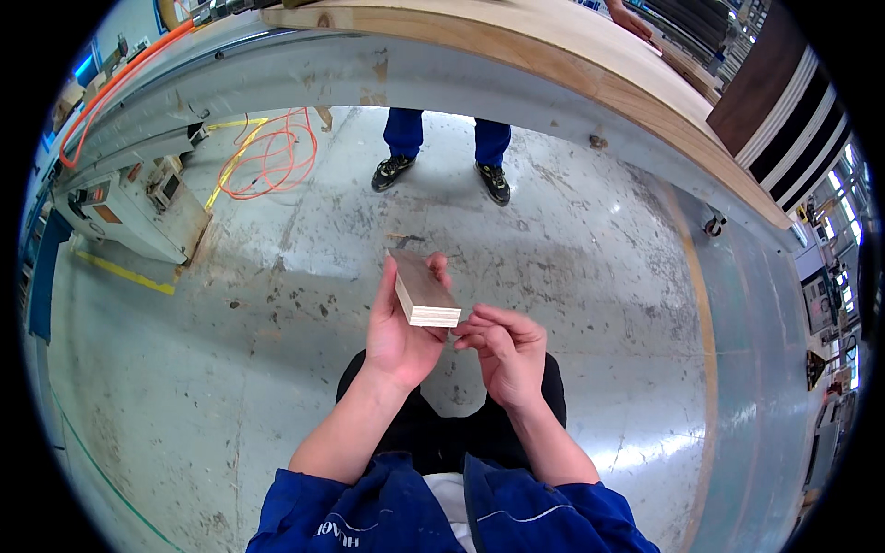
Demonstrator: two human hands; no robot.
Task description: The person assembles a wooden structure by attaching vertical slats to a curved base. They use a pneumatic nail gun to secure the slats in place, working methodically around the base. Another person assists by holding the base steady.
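Observation:
A short block of layered board (429, 290), brown on its upper face with pale plies at the near end, lies in my left hand (398, 336). The thumb is along its left side and the fingertips show past its far right edge. My right hand (505, 350) is just right of the block's near end, with its fingers bent and drawn together close to the lower corner. Whether anything small is between those fingertips, or whether they touch the block, I cannot make out.
A long workbench (516, 51) with a wooden edge crosses ahead. Beyond it stands another person in blue trousers (403, 134); a hand (629, 18) rests on the bench top. An orange hose (267, 166) coils on the floor near a grey machine box (138, 217). Striped boards (784, 111) stack at right.

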